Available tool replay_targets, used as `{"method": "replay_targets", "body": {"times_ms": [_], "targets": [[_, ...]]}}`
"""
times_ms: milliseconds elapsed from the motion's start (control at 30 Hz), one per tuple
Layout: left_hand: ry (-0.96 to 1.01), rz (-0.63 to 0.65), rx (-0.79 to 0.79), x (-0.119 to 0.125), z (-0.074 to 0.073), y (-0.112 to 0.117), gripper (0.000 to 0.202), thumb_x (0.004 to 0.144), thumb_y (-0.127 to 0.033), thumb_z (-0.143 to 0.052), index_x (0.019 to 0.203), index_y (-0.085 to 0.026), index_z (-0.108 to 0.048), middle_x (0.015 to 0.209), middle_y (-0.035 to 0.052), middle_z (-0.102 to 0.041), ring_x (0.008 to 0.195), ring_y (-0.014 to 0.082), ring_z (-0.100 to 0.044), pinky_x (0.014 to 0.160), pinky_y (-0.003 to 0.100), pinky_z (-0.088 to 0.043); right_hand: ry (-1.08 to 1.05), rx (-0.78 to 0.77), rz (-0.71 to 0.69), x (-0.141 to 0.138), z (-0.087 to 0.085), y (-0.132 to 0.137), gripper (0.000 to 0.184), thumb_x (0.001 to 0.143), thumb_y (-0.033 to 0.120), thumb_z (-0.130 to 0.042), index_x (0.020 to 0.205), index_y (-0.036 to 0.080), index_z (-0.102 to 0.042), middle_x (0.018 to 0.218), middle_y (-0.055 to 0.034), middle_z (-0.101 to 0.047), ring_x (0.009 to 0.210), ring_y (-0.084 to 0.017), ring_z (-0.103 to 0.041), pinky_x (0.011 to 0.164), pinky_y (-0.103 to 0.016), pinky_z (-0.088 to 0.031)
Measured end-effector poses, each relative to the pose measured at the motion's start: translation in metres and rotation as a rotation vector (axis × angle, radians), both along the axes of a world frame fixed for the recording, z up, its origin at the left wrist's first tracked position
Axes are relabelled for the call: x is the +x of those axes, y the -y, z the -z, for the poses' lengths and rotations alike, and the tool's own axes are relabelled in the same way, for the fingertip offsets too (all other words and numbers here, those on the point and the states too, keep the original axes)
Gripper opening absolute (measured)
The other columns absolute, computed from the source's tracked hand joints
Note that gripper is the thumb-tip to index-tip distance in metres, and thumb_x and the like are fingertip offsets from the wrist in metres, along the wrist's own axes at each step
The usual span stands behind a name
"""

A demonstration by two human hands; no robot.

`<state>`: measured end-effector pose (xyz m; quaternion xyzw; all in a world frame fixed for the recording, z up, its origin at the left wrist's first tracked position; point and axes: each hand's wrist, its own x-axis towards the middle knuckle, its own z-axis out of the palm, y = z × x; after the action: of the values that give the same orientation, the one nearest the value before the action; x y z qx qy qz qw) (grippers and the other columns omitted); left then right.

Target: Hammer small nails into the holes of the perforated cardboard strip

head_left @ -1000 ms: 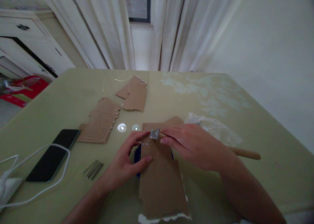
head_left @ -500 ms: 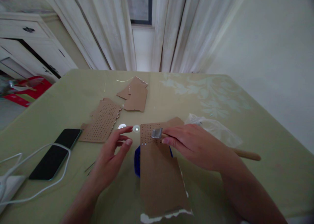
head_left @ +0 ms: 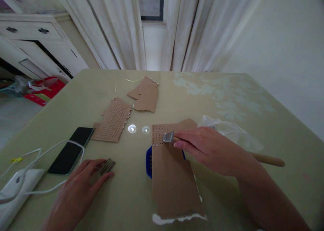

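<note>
Flanking nails [head_left: 108, 166] angled away rightward, the left hand [head_left: 82, 183] has fingertips parted; the right hand [head_left: 205, 146] grips a hammer [head_left: 168, 136].

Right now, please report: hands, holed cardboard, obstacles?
Right hand grips hammer. Left hand at metal rods, grip unclear. Holed cardboard over blue object; hammer partly covers it.

Free passage between left hand [head_left: 83, 187] and blue object [head_left: 149, 165] — phone [head_left: 71, 153] and white cable [head_left: 48, 191] as obstacles leftward.

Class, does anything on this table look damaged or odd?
Yes: the cardboard strip beneath the hammer has a ragged near edge showing white, as if torn. Another perforated piece, farther left, has a ragged right edge.
</note>
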<state>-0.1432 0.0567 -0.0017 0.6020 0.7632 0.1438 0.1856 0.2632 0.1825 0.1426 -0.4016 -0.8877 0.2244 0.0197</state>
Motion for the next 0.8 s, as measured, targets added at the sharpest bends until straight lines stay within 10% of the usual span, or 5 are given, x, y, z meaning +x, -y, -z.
{"method": "replay_targets", "body": {"times_ms": [267,600,800], "targets": [[0.092,0.077,0.081,0.044,-0.01,-0.031,0.034,0.097,-0.055,-0.061,0.099,-0.028,-0.081,0.105,0.007,-0.086,0.092,0.03,-0.081,0.085,0.041,-0.063,-0.015,0.001,-0.001,-0.002,-0.001,0.002,0.035,0.12,0.035,-0.051,0.105,0.02,-0.079,0.102,-0.0091,-0.086,0.093,-0.028,-0.078,0.082,-0.038,-0.05],[-0.096,0.226,0.079,0.104,-0.026,-0.157,0.019,0.1,-0.026,-0.066,0.099,-0.022,-0.084,0.105,0.0121,-0.085,0.098,0.0322,-0.079,0.088,0.041,-0.056,-0.039,0.019,0.002,-0.002,0.001,0.003,0.036,0.119,0.035,-0.051,0.107,0.02,-0.082,0.104,-0.0097,-0.086,0.095,-0.027,-0.077,0.086,-0.038,-0.051],[-0.063,0.181,0.176,0.107,-0.016,-0.149,0.03,0.107,-0.029,-0.056,0.107,-0.022,-0.085,0.118,0.0136,-0.083,0.104,0.0322,-0.077,0.091,0.042,-0.057,-0.06,-0.021,0.007,-0.001,0.002,-0.001,0.035,0.119,0.036,-0.052,0.111,0.02,-0.083,0.105,-0.0103,-0.086,0.097,-0.027,-0.078,0.088,-0.039,-0.054]]}}
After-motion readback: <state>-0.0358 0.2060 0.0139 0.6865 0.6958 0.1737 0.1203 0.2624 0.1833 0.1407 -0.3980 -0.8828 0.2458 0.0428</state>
